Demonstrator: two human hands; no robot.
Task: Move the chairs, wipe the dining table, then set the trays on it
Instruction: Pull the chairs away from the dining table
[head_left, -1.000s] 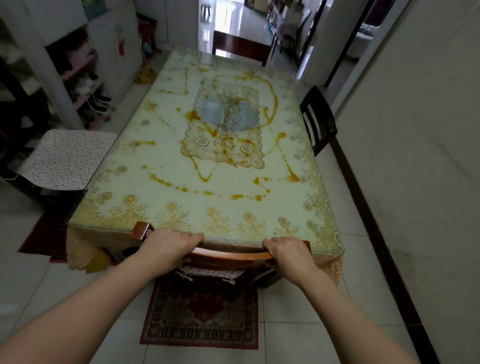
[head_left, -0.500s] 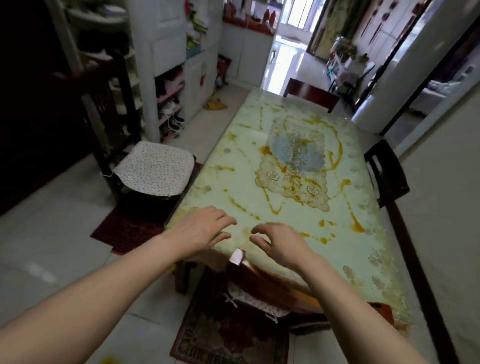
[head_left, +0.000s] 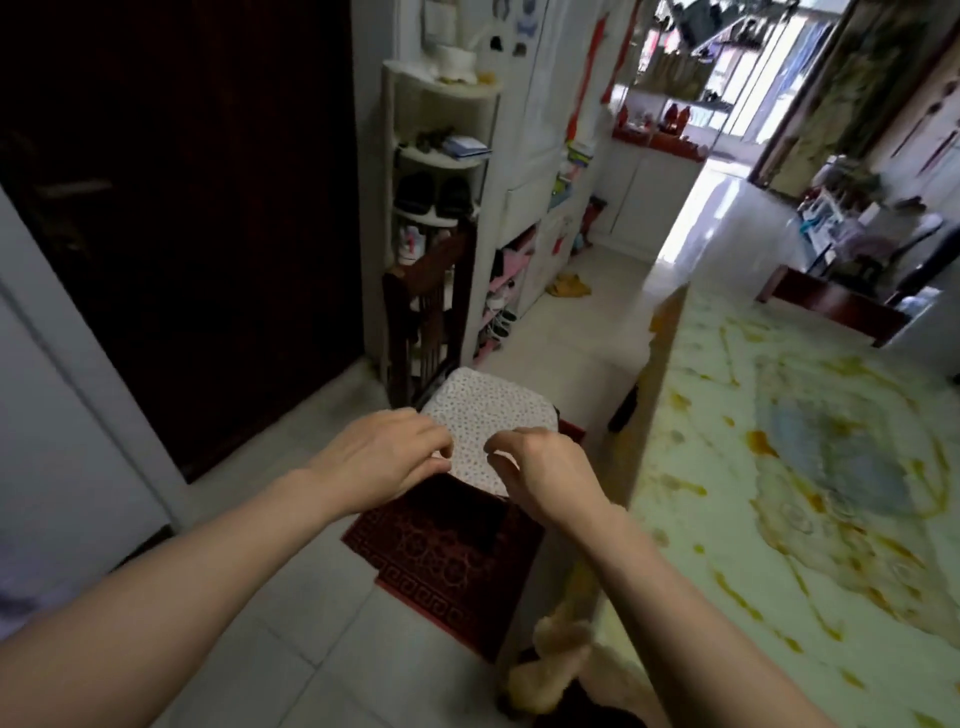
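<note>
Both hands are out in front, empty; left hand (head_left: 382, 457) and right hand (head_left: 540, 475) have fingers loosely curled above the cushioned chair (head_left: 491, 415); chair sits on a red rug (head_left: 441, 561), just beside the dining table (head_left: 810, 478) on the right.

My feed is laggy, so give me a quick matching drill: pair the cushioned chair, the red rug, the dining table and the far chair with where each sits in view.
Things:
1. cushioned chair
2. red rug
3. dining table
4. far chair

Places:
A. right side of view
B. on the floor below the hands
C. beyond the table's far end
D. just beyond both hands

Pairs: 1-D, 2-B, 3-A, 4-C
</note>
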